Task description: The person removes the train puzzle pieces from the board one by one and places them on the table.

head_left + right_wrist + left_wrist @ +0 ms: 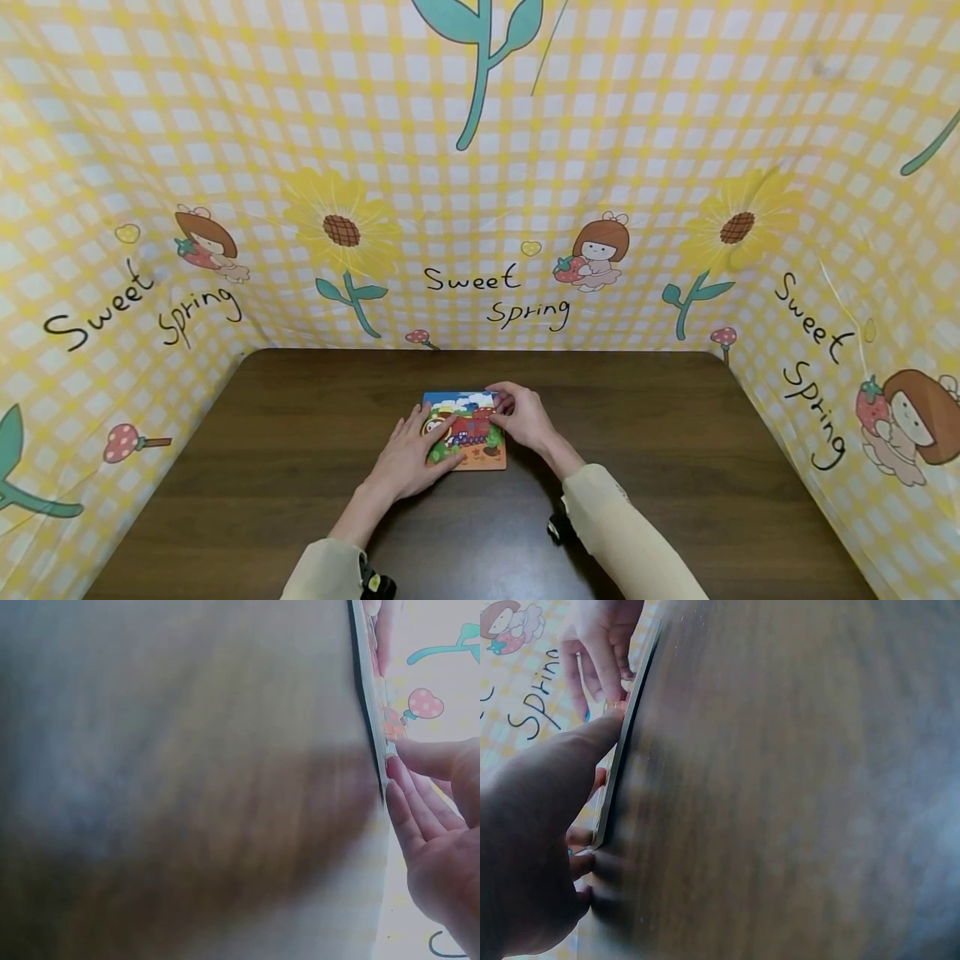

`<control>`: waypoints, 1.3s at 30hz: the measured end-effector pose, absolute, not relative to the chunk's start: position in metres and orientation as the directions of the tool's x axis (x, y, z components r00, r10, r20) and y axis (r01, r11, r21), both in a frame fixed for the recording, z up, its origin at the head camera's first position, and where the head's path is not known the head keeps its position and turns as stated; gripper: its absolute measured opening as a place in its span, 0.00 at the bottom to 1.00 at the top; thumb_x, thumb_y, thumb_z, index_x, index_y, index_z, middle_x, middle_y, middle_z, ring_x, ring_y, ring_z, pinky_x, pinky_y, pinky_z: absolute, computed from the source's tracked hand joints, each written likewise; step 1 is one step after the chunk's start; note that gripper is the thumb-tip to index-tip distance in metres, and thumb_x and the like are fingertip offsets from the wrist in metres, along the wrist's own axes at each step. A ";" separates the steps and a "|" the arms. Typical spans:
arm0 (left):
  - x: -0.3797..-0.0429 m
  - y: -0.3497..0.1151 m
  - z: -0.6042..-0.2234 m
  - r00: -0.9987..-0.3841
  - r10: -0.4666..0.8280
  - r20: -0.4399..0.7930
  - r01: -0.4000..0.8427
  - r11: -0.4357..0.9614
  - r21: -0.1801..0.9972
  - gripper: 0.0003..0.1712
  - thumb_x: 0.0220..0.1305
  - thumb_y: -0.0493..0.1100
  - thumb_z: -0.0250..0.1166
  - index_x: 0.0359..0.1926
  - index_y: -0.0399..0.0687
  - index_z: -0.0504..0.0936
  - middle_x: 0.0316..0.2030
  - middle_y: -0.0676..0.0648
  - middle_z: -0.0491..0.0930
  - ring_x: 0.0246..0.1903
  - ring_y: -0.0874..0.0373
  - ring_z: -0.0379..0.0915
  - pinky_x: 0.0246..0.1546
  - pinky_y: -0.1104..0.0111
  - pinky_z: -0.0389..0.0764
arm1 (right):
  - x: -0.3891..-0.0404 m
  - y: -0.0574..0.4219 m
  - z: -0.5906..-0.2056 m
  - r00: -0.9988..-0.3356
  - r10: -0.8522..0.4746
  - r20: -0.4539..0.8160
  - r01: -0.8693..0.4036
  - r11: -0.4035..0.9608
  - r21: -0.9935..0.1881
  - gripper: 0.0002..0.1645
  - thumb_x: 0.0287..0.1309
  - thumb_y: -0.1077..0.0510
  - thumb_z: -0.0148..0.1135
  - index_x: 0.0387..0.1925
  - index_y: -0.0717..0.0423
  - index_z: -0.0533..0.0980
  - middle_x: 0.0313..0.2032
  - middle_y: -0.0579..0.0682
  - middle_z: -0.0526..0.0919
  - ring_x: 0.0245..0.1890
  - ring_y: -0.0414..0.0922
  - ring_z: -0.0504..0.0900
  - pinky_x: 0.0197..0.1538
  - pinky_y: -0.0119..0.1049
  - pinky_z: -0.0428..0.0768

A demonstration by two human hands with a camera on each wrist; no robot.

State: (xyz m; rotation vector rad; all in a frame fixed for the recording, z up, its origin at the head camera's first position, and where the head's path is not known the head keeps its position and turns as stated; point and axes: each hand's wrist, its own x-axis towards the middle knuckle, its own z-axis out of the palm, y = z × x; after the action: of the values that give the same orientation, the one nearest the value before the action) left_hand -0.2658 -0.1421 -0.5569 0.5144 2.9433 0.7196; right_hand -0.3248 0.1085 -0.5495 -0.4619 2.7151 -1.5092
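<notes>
picture board point(474, 433) flat on counter point(637, 425); l hand point(407, 454) grip spread across its l side, prob. to steady it; r hand point(527, 419) grip at its upper r edge, can't tell if pinching

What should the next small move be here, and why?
Probably a gentle press by the right hand on the picture board near its upper right corner: that hand is there, and the left hand lies spread across the left side, where it could steady the board. Whether the right hand pinches anything is unclear.
</notes>
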 end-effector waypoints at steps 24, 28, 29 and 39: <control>-0.272 -0.147 -0.574 -0.938 0.339 0.072 0.327 0.797 0.508 0.46 0.72 0.74 0.65 0.83 0.64 0.70 0.86 0.31 0.55 0.88 0.30 0.46 0.86 0.33 0.49 | -0.326 0.116 -0.554 -0.983 -0.144 0.111 -0.153 0.322 -0.934 0.20 0.61 0.72 0.77 0.55 0.67 0.85 0.39 0.63 0.90 0.35 0.39 0.85 0.39 0.27 0.83; -0.273 -0.147 -0.578 -0.939 0.335 0.081 0.328 0.796 0.509 0.46 0.72 0.75 0.65 0.84 0.65 0.70 0.87 0.32 0.54 0.88 0.32 0.45 0.87 0.33 0.48 | -0.326 0.125 -0.555 -0.985 -0.135 0.105 -0.142 0.307 -0.941 0.20 0.61 0.73 0.77 0.55 0.67 0.85 0.40 0.64 0.91 0.35 0.39 0.86 0.38 0.26 0.82; -0.273 -0.147 -0.578 -0.938 0.336 0.087 0.332 0.795 0.508 0.46 0.72 0.74 0.66 0.84 0.65 0.70 0.87 0.32 0.54 0.88 0.31 0.45 0.86 0.33 0.48 | -0.326 0.129 -0.555 -0.986 -0.131 0.106 -0.142 0.306 -0.942 0.20 0.60 0.73 0.77 0.55 0.68 0.85 0.40 0.65 0.91 0.35 0.39 0.86 0.38 0.26 0.82; -0.265 -0.144 -0.564 -0.934 0.347 0.087 0.345 0.806 0.480 0.44 0.74 0.70 0.67 0.82 0.58 0.73 0.85 0.29 0.57 0.86 0.28 0.49 0.85 0.31 0.52 | -0.323 0.174 -0.554 -0.995 -0.086 0.043 -0.065 0.276 -0.959 0.22 0.63 0.73 0.75 0.59 0.69 0.83 0.43 0.68 0.90 0.35 0.37 0.86 0.39 0.26 0.82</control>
State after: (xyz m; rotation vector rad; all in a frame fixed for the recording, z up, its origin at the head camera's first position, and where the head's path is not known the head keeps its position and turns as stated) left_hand -0.2650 -0.1435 -0.5637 0.5712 2.9809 0.7911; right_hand -0.3228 0.1739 -0.5542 -0.1471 2.4952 -1.8745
